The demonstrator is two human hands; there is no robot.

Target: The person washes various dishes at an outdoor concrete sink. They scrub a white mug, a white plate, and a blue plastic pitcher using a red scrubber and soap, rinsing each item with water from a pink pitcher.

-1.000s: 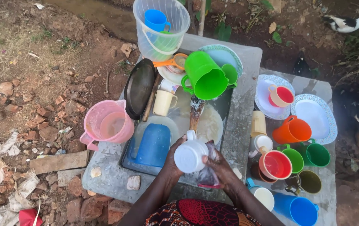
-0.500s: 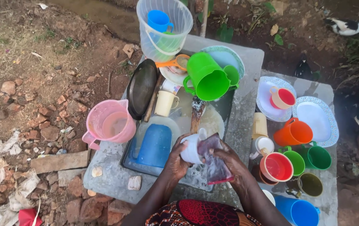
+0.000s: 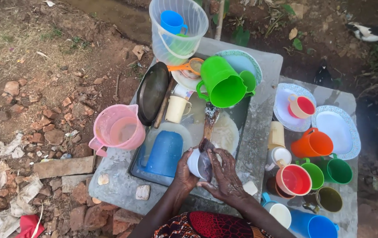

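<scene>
My left hand (image 3: 183, 171) grips a small white cup (image 3: 194, 162) over the near edge of the concrete sink (image 3: 259, 132). My right hand (image 3: 225, 174) presses a dark wet cloth (image 3: 204, 162) into and over the cup's mouth. Both hands touch the cup. Just left of them a blue jug (image 3: 164, 153) lies in the soapy water. A wooden spoon (image 3: 208, 121) lies in the basin right above the cup, and white plates (image 3: 225, 132) sit under the water beside it.
A pink jug (image 3: 119, 127), a black pan (image 3: 152, 91), a cream mug (image 3: 176, 109), a big green jug (image 3: 221, 82) and a clear bucket (image 3: 178, 31) ring the basin. Washed cups, an orange jug (image 3: 313, 143) and plates (image 3: 335, 130) stand on the right slab. Rubble and dirt lie left.
The cup has turned from mouth-up to tilted sideways and moved slightly right. My right hand now covers its opening with the cloth.
</scene>
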